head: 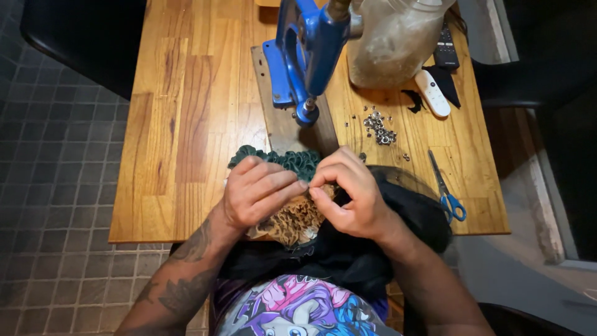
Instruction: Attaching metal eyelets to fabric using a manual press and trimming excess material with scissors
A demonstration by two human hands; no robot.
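Left hand (258,193) and right hand (348,196) pinch leopard-print fabric (292,224) fingertip to fingertip.

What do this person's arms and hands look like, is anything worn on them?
Both arms are bare, with no sleeves reaching the forearms. The left hand and right hand wear no gloves. Dark tattoo designs cover the left forearm.

blue press (308,56); green ruffle fabric (292,160); leopard-print fabric (292,224); blue-handled scissors (446,190); white remote (431,92).
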